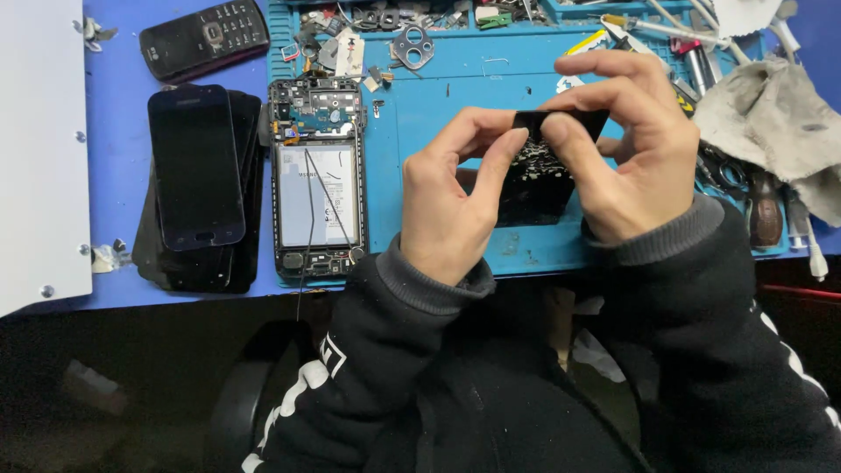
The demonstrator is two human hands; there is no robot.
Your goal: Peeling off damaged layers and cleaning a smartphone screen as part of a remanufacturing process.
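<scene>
Both my hands hold a black, cracked phone screen panel [539, 184] above the blue work mat [455, 96]. My left hand [451, 206] pinches its upper left edge with thumb and forefinger. My right hand [626, 149] grips the top right corner, fingers curled over the edge. The panel's lower part shows between my hands; the rest is hidden by my fingers. An opened phone [317, 175] with its battery and circuit board bare lies on the mat to the left of my hands.
A stack of dark phones [197, 171] lies left of the opened one, an old keypad phone [204, 37] behind it. Small parts and a camera bezel [412, 45] lie at the mat's far edge. Tools and a grey rag [775, 109] sit right.
</scene>
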